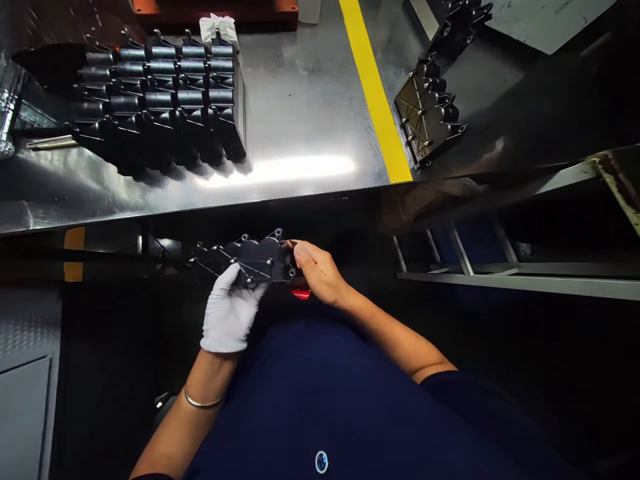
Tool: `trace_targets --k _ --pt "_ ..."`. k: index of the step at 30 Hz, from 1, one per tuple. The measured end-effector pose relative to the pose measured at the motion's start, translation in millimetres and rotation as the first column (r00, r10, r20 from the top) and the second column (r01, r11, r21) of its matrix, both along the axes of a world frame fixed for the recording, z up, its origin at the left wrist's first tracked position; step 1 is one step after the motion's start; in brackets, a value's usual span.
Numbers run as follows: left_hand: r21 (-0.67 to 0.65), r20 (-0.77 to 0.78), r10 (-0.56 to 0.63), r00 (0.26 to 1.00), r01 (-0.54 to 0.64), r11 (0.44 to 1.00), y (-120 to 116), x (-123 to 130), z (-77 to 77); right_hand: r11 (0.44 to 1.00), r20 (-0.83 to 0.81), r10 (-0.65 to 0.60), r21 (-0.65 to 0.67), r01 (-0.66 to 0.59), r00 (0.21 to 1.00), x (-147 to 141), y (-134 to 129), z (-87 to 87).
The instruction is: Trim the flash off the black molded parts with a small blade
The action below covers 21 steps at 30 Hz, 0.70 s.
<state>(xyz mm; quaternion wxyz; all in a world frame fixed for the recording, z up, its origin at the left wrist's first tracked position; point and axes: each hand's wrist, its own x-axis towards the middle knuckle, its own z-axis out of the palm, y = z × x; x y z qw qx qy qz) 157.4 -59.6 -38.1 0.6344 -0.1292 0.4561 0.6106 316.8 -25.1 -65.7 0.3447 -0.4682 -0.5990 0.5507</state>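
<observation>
A flat black part [257, 259] with ribs and several small round bosses is held in front of my body, below the table's front edge. My left hand [230, 312], in a white glove, grips its lower side with the thumb on its face. Bare and at the part's right end, my right hand [320, 272] has its fingers closed round something dark that I cannot make out. A small red piece [301, 293] shows just under that hand; what it belongs to is hidden.
Rows of black parts [165, 100] stand on the metal table [300, 113] at left, with white cloth [219, 30] behind. Right of a yellow stripe [375, 93] stand further black parts [430, 113]. A metal frame [500, 280] lies below right.
</observation>
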Motion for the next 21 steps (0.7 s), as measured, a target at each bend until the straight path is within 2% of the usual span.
trace_targets --k 5,7,9,11,13,15,19,21 --pt "0.085 -0.152 -0.028 0.988 0.041 0.996 -3 0 -0.8 0.999 -0.057 0.029 0.035 -0.027 0.998 1 0 -0.5" --pt "0.071 -0.147 -0.047 0.988 0.058 0.996 -2 0 -0.3 0.998 -0.042 0.029 0.052 -0.027 0.999 -1 -2 -2.5" --pt "0.019 -0.087 -0.076 0.993 0.078 0.997 -1 0 1.9 0.998 -0.072 -0.041 0.036 0.044 0.997 -4 -2 -5.2" --pt "-0.025 -0.03 -0.088 0.996 0.087 0.996 1 0 5.3 0.988 -0.155 -0.155 -0.042 0.15 0.976 -5 -1 -8.2" --pt "-0.05 0.006 -0.083 0.997 0.083 0.995 2 1 8.5 0.976 -0.215 -0.211 -0.107 0.192 0.954 -4 2 -10.9" --pt "-0.065 0.037 -0.077 0.996 0.08 0.995 2 1 10.8 0.979 -0.195 -0.2 -0.066 0.19 0.96 -1 5 -12.6" --pt "-0.085 0.094 -0.065 0.993 0.073 0.994 2 3 11.9 0.979 -0.091 -0.17 0.102 0.179 0.981 3 6 -10.1" --pt "-0.093 0.114 -0.06 0.992 0.071 0.993 3 4 11.0 0.981 -0.112 -0.157 0.099 0.169 0.981 3 4 -6.7"
